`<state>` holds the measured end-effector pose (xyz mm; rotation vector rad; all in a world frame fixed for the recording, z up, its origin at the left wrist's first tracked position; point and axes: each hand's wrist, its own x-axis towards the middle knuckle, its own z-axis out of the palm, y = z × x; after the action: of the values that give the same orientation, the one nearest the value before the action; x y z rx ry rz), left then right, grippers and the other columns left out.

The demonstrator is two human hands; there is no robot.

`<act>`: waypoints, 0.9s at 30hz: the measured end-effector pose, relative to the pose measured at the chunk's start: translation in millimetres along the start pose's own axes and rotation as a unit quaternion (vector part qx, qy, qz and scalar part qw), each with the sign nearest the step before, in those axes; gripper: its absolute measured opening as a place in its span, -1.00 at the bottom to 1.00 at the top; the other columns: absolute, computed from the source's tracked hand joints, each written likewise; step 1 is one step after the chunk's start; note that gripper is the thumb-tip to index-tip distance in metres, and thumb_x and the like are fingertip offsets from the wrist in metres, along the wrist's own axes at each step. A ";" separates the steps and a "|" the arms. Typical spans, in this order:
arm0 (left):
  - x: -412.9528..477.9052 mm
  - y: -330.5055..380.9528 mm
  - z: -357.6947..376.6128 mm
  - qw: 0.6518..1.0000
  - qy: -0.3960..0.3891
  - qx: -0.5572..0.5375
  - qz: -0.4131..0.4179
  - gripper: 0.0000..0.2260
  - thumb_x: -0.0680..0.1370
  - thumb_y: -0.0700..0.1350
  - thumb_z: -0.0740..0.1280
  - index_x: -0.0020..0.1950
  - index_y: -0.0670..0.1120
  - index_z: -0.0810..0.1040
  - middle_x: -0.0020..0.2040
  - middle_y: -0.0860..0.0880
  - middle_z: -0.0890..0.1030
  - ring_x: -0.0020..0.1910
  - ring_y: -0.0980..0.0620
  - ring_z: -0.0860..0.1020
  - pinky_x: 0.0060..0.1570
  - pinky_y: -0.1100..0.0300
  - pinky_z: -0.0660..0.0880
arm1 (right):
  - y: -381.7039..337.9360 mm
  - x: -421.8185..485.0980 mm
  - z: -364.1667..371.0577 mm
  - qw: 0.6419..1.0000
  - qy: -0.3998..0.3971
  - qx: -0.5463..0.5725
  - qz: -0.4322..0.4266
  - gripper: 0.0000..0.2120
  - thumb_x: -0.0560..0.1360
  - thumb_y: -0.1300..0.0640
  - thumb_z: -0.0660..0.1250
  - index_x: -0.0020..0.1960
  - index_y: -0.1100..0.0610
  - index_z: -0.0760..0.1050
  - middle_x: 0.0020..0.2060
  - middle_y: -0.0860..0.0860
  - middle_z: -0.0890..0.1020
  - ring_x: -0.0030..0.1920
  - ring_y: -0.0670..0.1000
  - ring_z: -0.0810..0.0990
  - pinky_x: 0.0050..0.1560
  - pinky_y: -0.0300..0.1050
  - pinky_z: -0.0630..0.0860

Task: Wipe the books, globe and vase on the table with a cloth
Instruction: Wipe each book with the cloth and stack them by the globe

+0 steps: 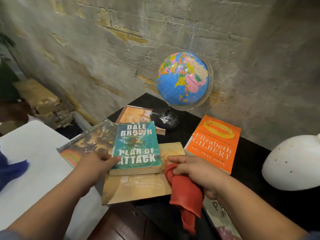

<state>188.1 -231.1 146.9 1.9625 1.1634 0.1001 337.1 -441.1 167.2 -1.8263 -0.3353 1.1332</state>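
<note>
The left hand (pixel 97 164) grips the near left corner of the teal book (pixel 136 146), thumb on its cover (it lies atop a tan book (pixel 138 186)). The right hand (pixel 199 174), fingers curled tight, clutches the red cloth (pixel 186 193) just beside it on the worktop (pixel 251 163); the globe (pixel 183 79) stands behind.

Rear boundary is a rough grey-washed brick wall (pixel 121 40) with yellow brick exposed in patches. Crumpled brown cardboard (pixel 43 101) lies at its foot on the left, and green plant leaves (pixel 7 40) show at the upper left edge. A flat white surface (pixel 43 153) occupies the left foreground, with blue fabric (pixel 12 168) at its left edge.
</note>
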 end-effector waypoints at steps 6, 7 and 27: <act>2.7 -1.5 6.2 0.930 -0.103 -0.335 -0.107 -0.75 0.49 -0.15 0.40 0.08 -0.27 0.50 -0.15 -0.23 0.62 -0.31 -0.09 0.59 -0.48 0.20 0.57 | 2.6 2.2 4.9 0.998 -0.012 -0.056 -0.024 -0.58 0.45 0.30 0.33 0.22 -0.06 0.57 0.12 -0.06 0.62 0.08 -0.06 0.58 0.15 -0.20 0.50; 4.9 -2.3 6.7 0.912 -0.103 -0.379 -0.117 -0.80 0.52 -0.19 0.36 0.07 -0.27 0.49 -0.07 -0.27 0.62 -0.25 -0.13 0.62 -0.45 0.18 0.61 | 3.0 0.7 3.1 0.998 -0.014 -0.050 -0.023 -0.61 0.46 0.30 0.33 0.19 -0.06 0.60 0.09 -0.05 0.63 0.02 -0.06 0.59 0.02 -0.24 0.52; 79.2 -48.2 -60.8 0.976 0.191 0.100 -0.029 -0.59 0.53 0.05 0.32 0.35 -0.05 0.47 0.24 -0.24 0.48 0.11 -0.25 0.51 0.05 -0.11 0.52 | 23.2 -16.3 -39.7 0.995 0.102 -0.017 0.001 -0.76 0.46 0.26 0.35 -0.02 -0.04 0.66 -0.04 0.09 0.69 -0.03 0.16 0.66 0.06 0.09 0.59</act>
<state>172.5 -123.1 127.7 2.1441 1.5272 0.3549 355.3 -486.2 163.0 -1.9527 -0.2359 0.9371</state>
